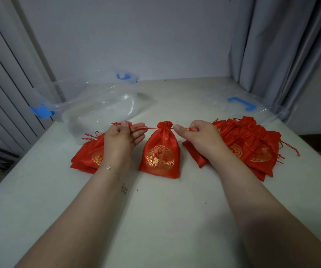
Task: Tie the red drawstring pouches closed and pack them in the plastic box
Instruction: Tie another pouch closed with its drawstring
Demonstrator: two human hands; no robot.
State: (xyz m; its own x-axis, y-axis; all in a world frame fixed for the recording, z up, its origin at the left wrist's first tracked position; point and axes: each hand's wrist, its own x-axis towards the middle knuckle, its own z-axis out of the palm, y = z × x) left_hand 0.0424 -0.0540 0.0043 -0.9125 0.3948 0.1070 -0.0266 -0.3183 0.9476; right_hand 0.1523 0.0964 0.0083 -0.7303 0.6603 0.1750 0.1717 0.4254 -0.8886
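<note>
Glossy satin-like red cloth pouch (160, 153) with shiny gold print, clear smooth plastic box (97, 101), matt white table (165, 209)

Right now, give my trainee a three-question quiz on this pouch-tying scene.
1. True or false: the middle pouch has its neck cinched shut.
2. What does each hand pinch? A) the pouch's cloth B) the drawstring C) the box lid
3. Fill in: the plastic box lies on the person's ___ side.

Key: 1 true. 2 B: left hand and right hand pull the string apart. 3 left.
</note>
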